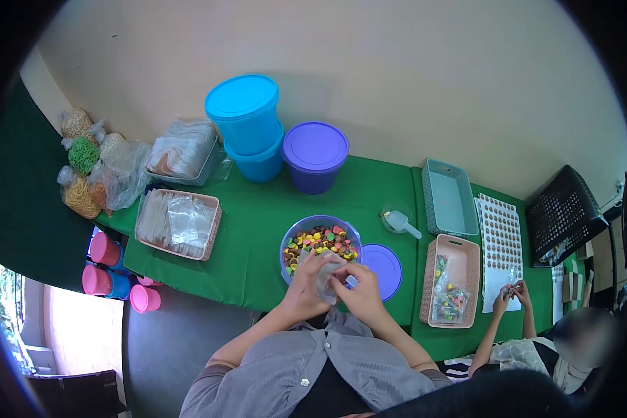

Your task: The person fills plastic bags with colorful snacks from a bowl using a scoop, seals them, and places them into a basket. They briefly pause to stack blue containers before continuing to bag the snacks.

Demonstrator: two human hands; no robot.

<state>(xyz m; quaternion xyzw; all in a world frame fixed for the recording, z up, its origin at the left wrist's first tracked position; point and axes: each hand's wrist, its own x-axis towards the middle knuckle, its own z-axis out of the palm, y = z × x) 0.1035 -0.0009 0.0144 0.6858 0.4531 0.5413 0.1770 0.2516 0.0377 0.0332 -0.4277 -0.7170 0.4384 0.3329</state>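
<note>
A small clear plastic bag [324, 284] is between my two hands, in front of my chest. My left hand [305, 284] is closed around one side of it. The fingers of my right hand [359, 287] pinch its other side near the top. Just beyond my hands stands a round purple tub [286, 263], full of small round pieces [322, 242] in yellow, brown, pink and green. My hands cover its near rim. Beside the tub on the right lies a purple lid [384, 273]. Whether the bag holds anything is hard to see.
Behind stand stacked blue buckets [247, 118] and a lidded purple bucket [315, 157]. Baskets of plastic bags [181, 223] sit left. To the right are a scoop [403, 223], a pink basket with filled bags [453, 275], a teal basket [449, 198] and another person's hands [512, 296].
</note>
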